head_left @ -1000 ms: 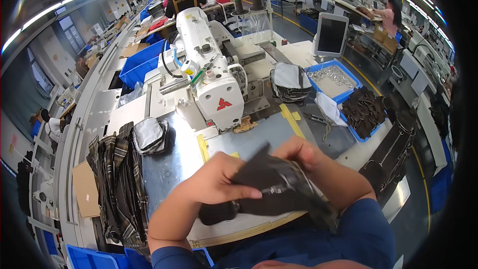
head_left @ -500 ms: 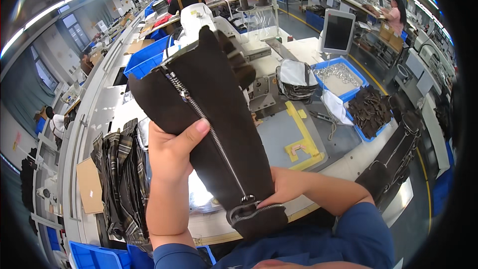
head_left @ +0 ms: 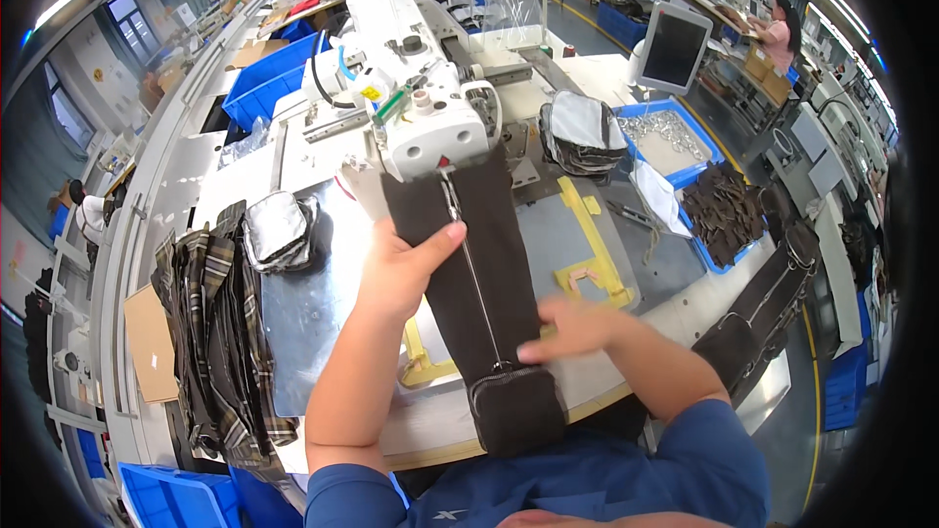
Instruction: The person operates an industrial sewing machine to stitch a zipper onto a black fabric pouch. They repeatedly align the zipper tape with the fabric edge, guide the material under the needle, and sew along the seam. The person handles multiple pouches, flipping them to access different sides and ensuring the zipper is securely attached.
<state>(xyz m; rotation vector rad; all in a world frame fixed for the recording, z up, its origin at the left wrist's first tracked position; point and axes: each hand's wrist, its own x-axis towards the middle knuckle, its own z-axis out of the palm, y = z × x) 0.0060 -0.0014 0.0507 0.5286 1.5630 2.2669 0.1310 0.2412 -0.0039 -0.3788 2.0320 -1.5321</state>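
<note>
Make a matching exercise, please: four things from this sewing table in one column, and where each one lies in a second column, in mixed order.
Things:
1. zipper panel
2. plaid pieces
3. metal rings
4. monitor

Places:
a. in a blue tray, on the right
b. standing behind that tray
c. under both hands, running to the sewing machine
d. stacked at the table's left edge

Pairs: 1-c, 2-d, 3-a, 4-b

The dark zippered panel [head_left: 479, 284], held upright before, now lies flat under the sewing machine [head_left: 416, 88] (both hands pressing).
</note>
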